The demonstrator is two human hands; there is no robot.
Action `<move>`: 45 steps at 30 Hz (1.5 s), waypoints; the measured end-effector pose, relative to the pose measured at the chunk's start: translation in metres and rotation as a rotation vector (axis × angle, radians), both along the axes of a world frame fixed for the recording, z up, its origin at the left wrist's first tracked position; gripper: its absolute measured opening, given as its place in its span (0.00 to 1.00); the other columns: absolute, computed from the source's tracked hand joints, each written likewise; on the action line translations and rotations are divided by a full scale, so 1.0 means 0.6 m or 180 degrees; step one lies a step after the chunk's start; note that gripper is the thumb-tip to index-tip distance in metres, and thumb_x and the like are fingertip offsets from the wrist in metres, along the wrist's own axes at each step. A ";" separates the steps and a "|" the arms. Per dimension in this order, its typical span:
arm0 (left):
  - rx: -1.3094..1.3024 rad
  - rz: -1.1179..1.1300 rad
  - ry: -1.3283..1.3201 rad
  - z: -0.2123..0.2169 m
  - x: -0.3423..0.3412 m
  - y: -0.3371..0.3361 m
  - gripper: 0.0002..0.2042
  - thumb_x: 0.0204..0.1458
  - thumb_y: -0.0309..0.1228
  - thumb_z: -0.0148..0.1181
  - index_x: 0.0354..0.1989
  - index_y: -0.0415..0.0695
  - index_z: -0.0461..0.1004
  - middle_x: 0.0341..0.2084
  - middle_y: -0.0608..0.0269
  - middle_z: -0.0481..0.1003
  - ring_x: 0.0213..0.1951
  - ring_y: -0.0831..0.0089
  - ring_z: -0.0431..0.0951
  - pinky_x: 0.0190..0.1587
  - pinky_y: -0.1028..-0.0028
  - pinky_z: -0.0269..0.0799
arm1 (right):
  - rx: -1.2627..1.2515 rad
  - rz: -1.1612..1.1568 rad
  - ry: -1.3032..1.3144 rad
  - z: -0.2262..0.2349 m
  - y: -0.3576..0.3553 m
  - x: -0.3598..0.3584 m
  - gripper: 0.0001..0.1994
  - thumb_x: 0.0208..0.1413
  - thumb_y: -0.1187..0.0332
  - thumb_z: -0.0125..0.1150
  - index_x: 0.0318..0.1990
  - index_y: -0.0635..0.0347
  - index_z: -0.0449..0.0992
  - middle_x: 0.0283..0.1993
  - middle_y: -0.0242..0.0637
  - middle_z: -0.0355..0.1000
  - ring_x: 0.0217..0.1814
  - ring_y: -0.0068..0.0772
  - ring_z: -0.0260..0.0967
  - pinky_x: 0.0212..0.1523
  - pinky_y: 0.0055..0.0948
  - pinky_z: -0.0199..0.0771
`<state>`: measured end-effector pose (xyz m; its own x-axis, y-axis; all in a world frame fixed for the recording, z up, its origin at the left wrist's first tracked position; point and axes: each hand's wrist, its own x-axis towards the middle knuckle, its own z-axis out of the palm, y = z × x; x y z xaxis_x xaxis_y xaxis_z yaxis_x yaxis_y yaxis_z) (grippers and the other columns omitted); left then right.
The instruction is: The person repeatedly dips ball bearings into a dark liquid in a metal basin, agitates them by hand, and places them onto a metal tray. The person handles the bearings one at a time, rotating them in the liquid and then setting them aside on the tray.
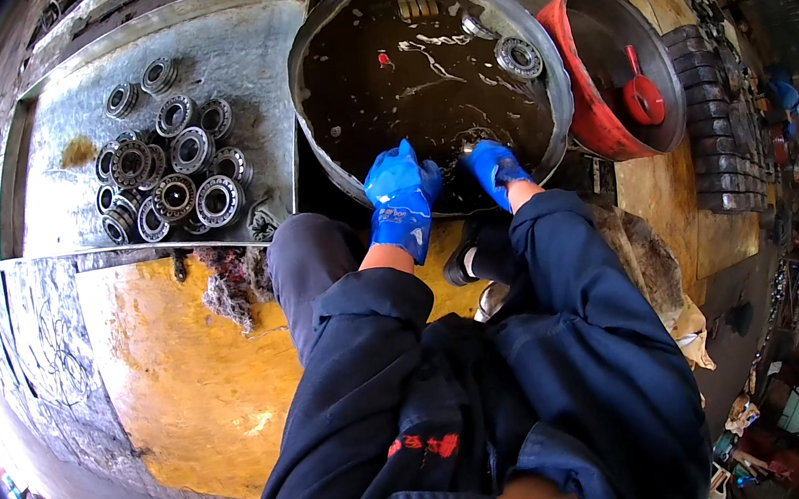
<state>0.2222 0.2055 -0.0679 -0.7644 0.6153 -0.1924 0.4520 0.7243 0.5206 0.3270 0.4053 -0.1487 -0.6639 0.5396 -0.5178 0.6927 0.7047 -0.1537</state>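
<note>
A round metal basin of dark brown liquid stands in front of me. Over its near edge is my left hand, in a blue glove with the fingers curled closed. To its right my right hand, also gloved in blue, reaches into the liquid with its fingers closed. Bubbles and a shiny patch show at those fingertips, but I cannot make out what either hand holds. A ball bearing lies at the basin's right side, near a smaller metal ring. More ring-shaped metal parts sit at the far side.
Left of the basin, a metal tray bears several bearings in a heap and a grey rag. A red tub with a red scoop stands right. Beyond it are dark stacked blocks. Dirty fibres hang below the tray.
</note>
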 end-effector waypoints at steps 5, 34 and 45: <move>-0.0140 -0.0101 -0.0080 0.007 -0.003 0.016 0.24 0.53 0.45 0.60 0.55 0.45 0.75 0.47 0.55 0.80 0.53 0.56 0.78 0.55 0.59 0.75 | 0.0954 0.1295 -0.0600 -0.008 -0.004 -0.042 0.18 0.57 0.55 0.62 0.49 0.54 0.83 0.54 0.46 0.78 0.57 0.50 0.76 0.55 0.47 0.77; -0.0136 -0.0460 0.0015 -0.009 0.022 0.017 0.24 0.51 0.47 0.58 0.53 0.47 0.76 0.44 0.48 0.82 0.46 0.48 0.82 0.48 0.54 0.77 | 0.1309 0.1619 -0.0052 -0.094 -0.013 -0.004 0.08 0.55 0.63 0.60 0.35 0.50 0.85 0.37 0.34 0.81 0.38 0.44 0.78 0.30 0.42 0.67; -0.0436 -0.0262 0.0094 -0.007 -0.011 -0.001 0.27 0.51 0.48 0.58 0.56 0.45 0.75 0.47 0.48 0.81 0.48 0.49 0.81 0.51 0.54 0.76 | 0.1290 0.1122 -0.0438 -0.048 -0.068 -0.026 0.07 0.53 0.63 0.61 0.34 0.50 0.85 0.36 0.34 0.80 0.38 0.44 0.77 0.30 0.43 0.67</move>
